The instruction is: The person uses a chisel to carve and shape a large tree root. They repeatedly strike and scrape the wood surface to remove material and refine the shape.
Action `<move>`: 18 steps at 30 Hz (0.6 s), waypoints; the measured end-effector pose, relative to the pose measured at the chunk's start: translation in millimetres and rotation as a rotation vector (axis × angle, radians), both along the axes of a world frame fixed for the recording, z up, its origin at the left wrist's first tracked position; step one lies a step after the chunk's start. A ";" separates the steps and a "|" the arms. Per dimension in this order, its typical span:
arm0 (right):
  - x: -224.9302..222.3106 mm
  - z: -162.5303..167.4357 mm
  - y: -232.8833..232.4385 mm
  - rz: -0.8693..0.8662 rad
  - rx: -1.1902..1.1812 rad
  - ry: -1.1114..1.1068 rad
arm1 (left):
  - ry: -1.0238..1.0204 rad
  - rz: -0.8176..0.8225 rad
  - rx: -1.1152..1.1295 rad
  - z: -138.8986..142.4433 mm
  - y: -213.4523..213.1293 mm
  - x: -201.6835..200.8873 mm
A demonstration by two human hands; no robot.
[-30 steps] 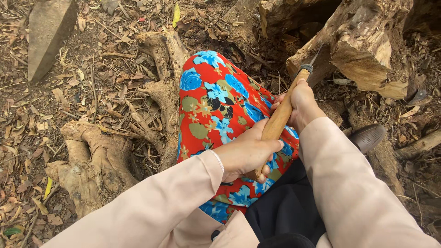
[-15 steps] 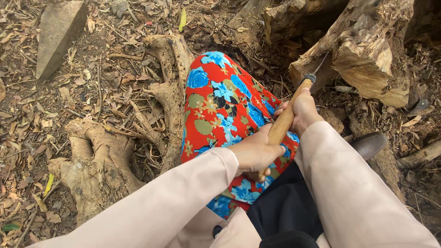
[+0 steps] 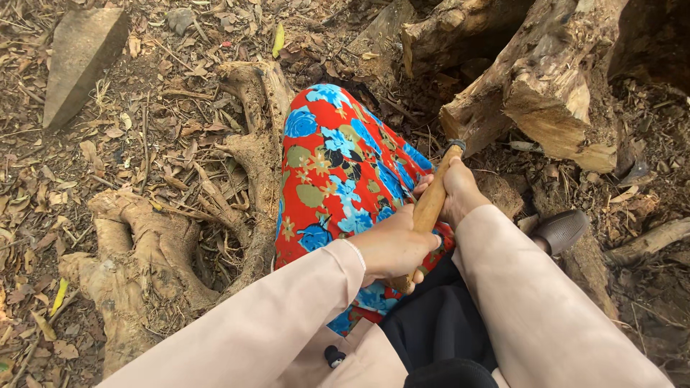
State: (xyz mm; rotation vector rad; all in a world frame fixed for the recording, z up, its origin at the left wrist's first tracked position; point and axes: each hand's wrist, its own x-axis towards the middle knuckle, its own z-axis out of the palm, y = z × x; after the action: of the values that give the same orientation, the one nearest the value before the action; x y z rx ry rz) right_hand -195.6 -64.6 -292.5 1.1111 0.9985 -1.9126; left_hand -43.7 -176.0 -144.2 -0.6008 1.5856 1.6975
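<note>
A big split stump (image 3: 553,93) fills the top right of the leaf-strewn ground (image 3: 144,144), gnarled roots (image 3: 136,244) at the left. Over a red flowered skirt (image 3: 338,179) slants a wooden handle (image 3: 431,205), its metal-collared tip near the stump. It looks stiff and fairly heavy, best held low and mid-shaft. The left hand (image 3: 392,248) and right hand (image 3: 460,190) have fingers clamped round it.
</note>
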 end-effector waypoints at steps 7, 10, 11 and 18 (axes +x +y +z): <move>16.6 -11.6 0.3 0.005 0.078 0.024 | -0.098 0.032 0.078 21.6 -4.8 2.4; 15.4 -3.3 -5.0 -0.018 0.047 0.003 | -0.138 0.031 0.082 30.5 -10.9 2.0; 16.0 0.4 -8.0 -0.020 0.038 0.011 | -0.121 0.035 0.083 34.1 -13.9 2.2; 9.0 19.7 -33.3 -0.146 -0.042 -0.084 | -0.128 0.018 0.026 50.1 -41.1 -15.9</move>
State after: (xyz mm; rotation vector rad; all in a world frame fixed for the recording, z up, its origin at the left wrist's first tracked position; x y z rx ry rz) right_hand -186.6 -97.9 -272.9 1.2591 0.8474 -1.9748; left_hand -59.6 -217.2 -94.1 -0.6986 1.4702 1.6562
